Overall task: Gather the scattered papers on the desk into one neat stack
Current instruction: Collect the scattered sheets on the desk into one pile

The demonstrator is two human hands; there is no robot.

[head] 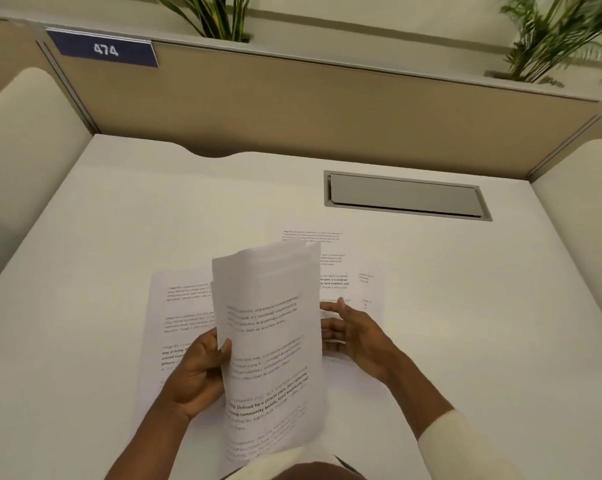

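Over desk (85, 237), papers (268, 341) upright, lengthwise.

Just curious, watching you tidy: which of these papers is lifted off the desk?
The bundle gripped by the left hand; sheets at left and right lie flat.

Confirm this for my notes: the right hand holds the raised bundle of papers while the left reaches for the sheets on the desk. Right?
Not quite: the hands are swapped. In the head view the left hand holds the raised bundle of papers, while the right hand reaches for the sheets on the desk.
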